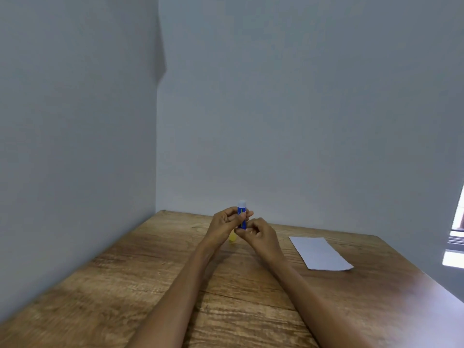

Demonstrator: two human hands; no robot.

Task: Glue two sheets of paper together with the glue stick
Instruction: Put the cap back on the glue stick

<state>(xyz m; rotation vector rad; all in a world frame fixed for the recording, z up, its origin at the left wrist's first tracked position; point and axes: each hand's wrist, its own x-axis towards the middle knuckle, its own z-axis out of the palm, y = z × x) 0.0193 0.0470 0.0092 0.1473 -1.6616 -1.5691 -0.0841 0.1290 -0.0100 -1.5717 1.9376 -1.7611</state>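
A blue glue stick (242,212) stands upright in the air above the wooden table (155,285), its whitish glue tip bare at the top. My left hand (223,228) grips the tube's upper body. My right hand (259,236) pinches its lower end. A small yellow cap (232,237) lies on the table just behind and below my left hand, partly hidden. White paper (320,253) lies flat on the table to the right of my hands; whether it is one sheet or two stacked I cannot tell.
Grey walls meet in a corner right behind the table's far left edge. A bright window edge (455,247) shows at the far right.
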